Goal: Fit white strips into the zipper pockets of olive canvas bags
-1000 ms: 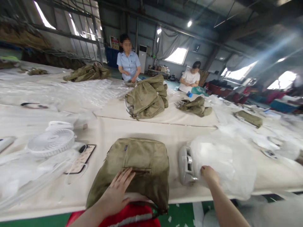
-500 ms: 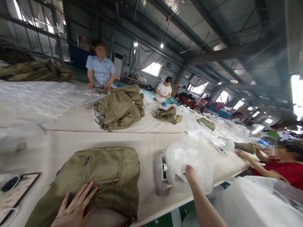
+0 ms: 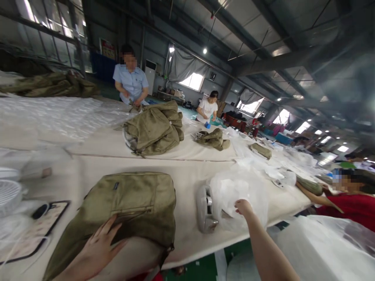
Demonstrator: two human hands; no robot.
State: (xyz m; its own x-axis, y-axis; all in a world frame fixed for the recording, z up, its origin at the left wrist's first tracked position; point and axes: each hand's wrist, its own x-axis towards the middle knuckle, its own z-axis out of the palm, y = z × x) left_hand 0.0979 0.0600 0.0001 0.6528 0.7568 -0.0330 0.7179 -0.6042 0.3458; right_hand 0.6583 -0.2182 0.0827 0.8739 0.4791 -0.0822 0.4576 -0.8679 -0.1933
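Note:
An olive-green backpack point(image 3: 131, 191) lies flat on the cream-covered table in front of me, with a small dark label and a zipped front pocket. My left hand point(image 3: 101, 242) rests on its front, fingers stretched out and fingertips at the pocket zipper point(image 3: 136, 212). To the right, my right hand point(image 3: 243, 207) is over a stack of clear plastic bags point(image 3: 254, 183), its fingers closed in a pinch on the top bag. A grey tape dispenser point(image 3: 207, 208) stands between the backpack and the bags.
At left are a white fan point(image 3: 10, 195) and a dark-edged patterned board point(image 3: 43, 230). Across the table lies a pile of olive backpacks point(image 3: 155, 130). A person in light blue point(image 3: 131, 84) works behind it; another in red point(image 3: 351, 207) is at right. White plastic point(image 3: 319, 249) fills the lower right.
The view has shifted slightly, showing more of the left side. My left hand has turned more sideways along the pocket zipper. My right hand stays closed over the plastic bags.

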